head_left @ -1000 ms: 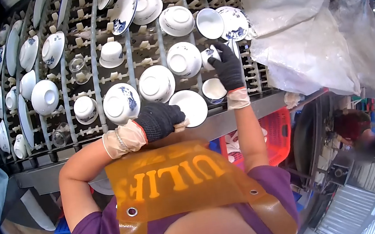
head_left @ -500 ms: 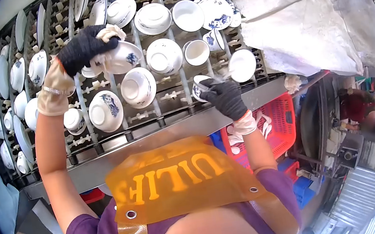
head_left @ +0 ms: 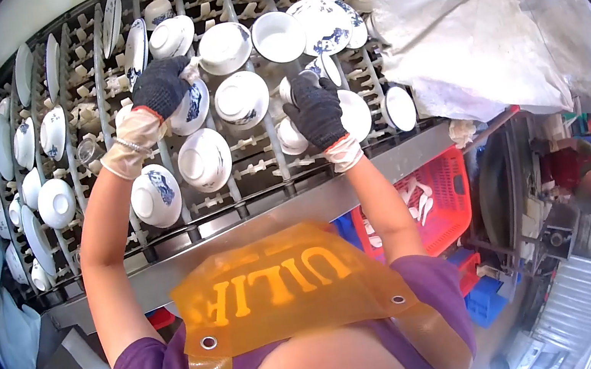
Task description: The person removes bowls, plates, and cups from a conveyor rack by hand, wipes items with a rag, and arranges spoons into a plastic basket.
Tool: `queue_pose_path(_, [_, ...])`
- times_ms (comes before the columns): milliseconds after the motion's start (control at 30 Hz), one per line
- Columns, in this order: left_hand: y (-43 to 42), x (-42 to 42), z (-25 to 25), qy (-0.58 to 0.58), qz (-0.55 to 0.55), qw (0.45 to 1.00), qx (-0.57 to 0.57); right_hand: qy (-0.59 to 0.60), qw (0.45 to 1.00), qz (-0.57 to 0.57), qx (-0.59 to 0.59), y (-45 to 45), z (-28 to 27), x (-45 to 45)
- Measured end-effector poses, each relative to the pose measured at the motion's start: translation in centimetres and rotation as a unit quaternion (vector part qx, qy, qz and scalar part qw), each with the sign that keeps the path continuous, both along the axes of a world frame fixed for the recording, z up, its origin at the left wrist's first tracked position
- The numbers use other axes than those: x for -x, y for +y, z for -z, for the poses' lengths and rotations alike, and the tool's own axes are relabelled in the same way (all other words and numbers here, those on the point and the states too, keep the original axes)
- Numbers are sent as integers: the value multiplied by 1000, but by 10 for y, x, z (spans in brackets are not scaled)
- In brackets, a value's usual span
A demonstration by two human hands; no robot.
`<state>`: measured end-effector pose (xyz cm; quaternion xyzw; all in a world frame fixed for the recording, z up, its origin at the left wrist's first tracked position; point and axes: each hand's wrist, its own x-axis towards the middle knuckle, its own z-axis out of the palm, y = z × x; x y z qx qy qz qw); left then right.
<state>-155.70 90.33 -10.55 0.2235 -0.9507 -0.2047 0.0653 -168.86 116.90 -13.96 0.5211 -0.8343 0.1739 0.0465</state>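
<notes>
"In the upper middle of the frame, what is the left hand (head_left: 161, 90) doing?"

"It is over a white bowl (head_left: 196, 109) on the peg rack (head_left: 256, 167), fingers bent, with some white cloth (head_left: 191, 69) by them. I can't tell if it grips the bowl."

"And the right hand (head_left: 316, 110)?"

"Right of the middle. Its fingers curl down by a small white cup (head_left: 291, 139) and a white dish (head_left: 356, 117). They hide too much, so I can't tell if it holds anything."

"What could go wrong?"

"The bowl might slip, because it looks smooth and the pegs are thin. The right hand might bump the cup into the dish, and one could chip, since they're so close."

"How does the bowl look?"

"Shiny and white, with a blue picture on it. The black glove hides part."
</notes>
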Motion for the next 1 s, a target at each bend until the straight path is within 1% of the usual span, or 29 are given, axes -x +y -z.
queue_pose_path(33, [-1, -6, 2, 18, 8, 1000, 4, -83, 996, 28, 20, -1, -7, -1])
queue_pose_path(67, [-2, -8, -3, -16, 5, 999, -33, -165, 984, 56, 40, -3, -15, -1])
queue_pose_path(100, [-5, -11, 1, 14, 13, 999, -34, -274, 939, 35, 206, 1, 0, 6])
queue_pose_path(133, [-3, -12, -1, 44, 24, 998, -38, -465, 852, 34, 239, 2, -12, 9])
queue_pose_path(167, [0, -12, -3, 42, 26, 998, -41, -464, 858, 70, 209, 3, -17, 10])
queue_pose_path(200, [3, -10, -6, 92, 68, 990, -78, -461, 863, 106, 178, 5, -20, 12])
queue_pose_path(233, [9, -6, -11, 142, 108, 977, -113, -267, 950, 116, 114, 6, -22, 18])
queue_pose_path(267, [17, 3, -8, 145, 103, 979, -96, -263, 951, 116, 114, 9, -22, 23])
queue_pose_path(300, [24, 11, -11, 162, 134, 974, -80, -105, 983, 94, 117, 9, -21, 30])
queue_pose_path(333, [35, 19, -18, 176, 164, 968, -66, 54, 989, 71, 118, 8, -21, 34])
queue_pose_path(367, [41, 34, -20, 118, 198, 969, -86, 27, 991, 125, 47, 8, -23, 33])
queue_pose_path(400, [53, 45, -23, 107, 198, 972, -62, 27, 991, 125, 47, 9, -18, 36])
queue_pose_path(433, [57, 55, -6, 157, 214, 964, -16, -124, 980, 122, 92, 12, -9, 44])
queue_pose_path(467, [60, 70, 15, 210, 228, 950, 33, -268, 947, 114, 137, 15, -2, 54])
queue_pose_path(533, [69, 90, 20, 39, 207, 974, 82, -259, 951, 70, 157, 19, 1, 72])
queue_pose_path(567, [72, 101, 20, -14, 183, 979, 84, -365, 913, 97, 157, 23, -1, 82])
queue_pose_path(600, [69, 104, 21, -11, 184, 979, 87, -467, 862, 124, 155, 29, -3, 92])
queue_pose_path(633, [67, 104, 20, -20, 208, 974, 85, -414, 885, 148, 152, 30, 11, 108])
queue_pose_path(667, [63, 107, 18, -28, 231, 969, 85, -259, 942, 181, 116, 28, 19, 123])
queue_pose_path(700, [60, 113, 18, -24, 231, 969, 89, -192, 951, 197, 145, 27, 28, 135])
queue_pose_path(733, [55, 120, 21, 22, 211, 976, 43, -123, 954, 210, 173, 21, 30, 145])
queue_pose_path(767, [50, 126, 22, 67, 188, 980, -3, -221, 925, 263, 165, 9, 22, 155])
queue_pose_path(800, [44, 130, 23, 112, 165, 979, -48, -391, 860, 242, 222, 5, 49, 181])
queue_pose_path(833, [43, 129, 0, 123, 108, 975, -152, -303, 914, 208, 169, 0, 55, 197])
queue_pose_path(867, [25, 138, 3, 179, 160, 952, -191, -209, 956, 171, 115, -5, 56, 211])
queue_pose_path(900, [14, 147, 8, 95, 85, 941, -313, -254, 944, 151, 150, -11, 56, 225])
queue_pose_path(933, [7, 153, -2, 14, 6, 904, -428, -318, 906, 143, 241, -23, 34, 218])
queue_pose_path(967, [2, 152, -10, 50, 19, 888, -457, -284, 921, 151, 220, -33, 2, 206])
queue_pose_path(1000, [-5, 161, 10, 106, 43, 898, -424, -250, 934, 161, 199, -42, -26, 197])
